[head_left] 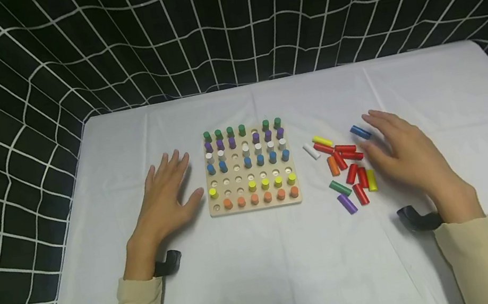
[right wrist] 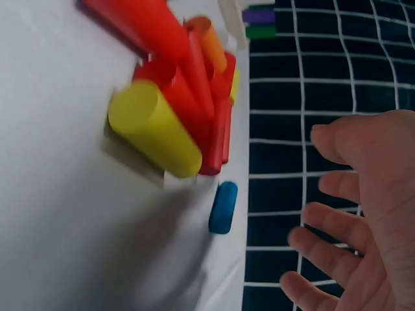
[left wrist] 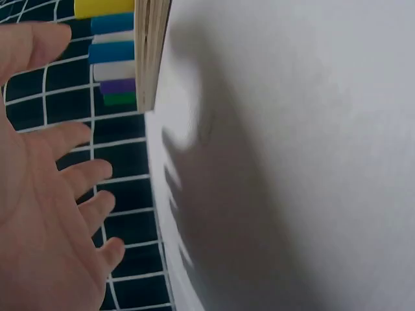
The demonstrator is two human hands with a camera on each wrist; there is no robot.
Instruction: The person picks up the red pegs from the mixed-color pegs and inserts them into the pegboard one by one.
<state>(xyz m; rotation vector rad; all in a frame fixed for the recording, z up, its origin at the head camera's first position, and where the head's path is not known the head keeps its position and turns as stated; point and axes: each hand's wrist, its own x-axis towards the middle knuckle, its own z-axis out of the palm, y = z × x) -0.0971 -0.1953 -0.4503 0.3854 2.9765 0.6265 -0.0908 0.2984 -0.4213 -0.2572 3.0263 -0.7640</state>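
Observation:
A wooden pegboard (head_left: 237, 208) lies mid-table, with rows of green, purple, white, blue, yellow and orange pegs upright in it. One full row of holes has no pegs, and a few holes elsewhere are bare. My left hand (head_left: 163, 203) is spread just left of the board and holds nothing. Right of the board lie loose pegs: several red pegs (head_left: 360, 194), yellow ones (head_left: 371, 180), an orange peg (head_left: 333, 165), a green peg (head_left: 340, 188), a purple peg (head_left: 347, 204) and a white peg (head_left: 311, 151). My right hand (head_left: 406, 154), fingers relaxed, hovers beside a blue peg (head_left: 360, 132).
A white cloth (head_left: 256, 284) covers the table. Black walls with a white net (head_left: 223, 26) rise behind the table and at its sides. A dark wrist strap mount (head_left: 169, 263) sits on the left wrist, and another (head_left: 419, 219) on the right.

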